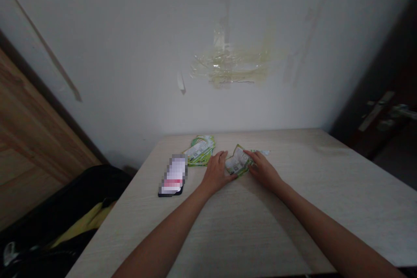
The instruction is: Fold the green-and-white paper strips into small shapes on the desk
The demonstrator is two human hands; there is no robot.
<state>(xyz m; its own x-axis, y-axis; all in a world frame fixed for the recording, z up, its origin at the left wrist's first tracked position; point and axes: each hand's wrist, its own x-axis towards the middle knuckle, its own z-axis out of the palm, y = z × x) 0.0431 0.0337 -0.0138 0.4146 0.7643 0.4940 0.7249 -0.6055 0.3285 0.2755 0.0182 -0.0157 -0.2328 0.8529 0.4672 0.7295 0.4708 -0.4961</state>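
A creased green-and-white printed wrapper [237,161] stands bent up from the table between my two hands. My right hand [263,171] grips its right side, fingers over the upper edge and thumb lower down. On the other side is my left hand [215,171], its thumb stretched to the wrapper's lower left edge and its fingers apart from the thumb. More green-and-white printed wrappers [198,151] lie flat just beyond my left hand. Behind my right fingers, a small part of another printed piece [265,152] shows; most of it is hidden.
A phone [174,174] with a blurred screen lies left of my left hand. The pale wood-grain table [228,234] meets a wall [137,52] with peeling tape [231,65]. A dark bag with yellow cloth [86,223] is at the left, and a door handle [404,110] at the right.
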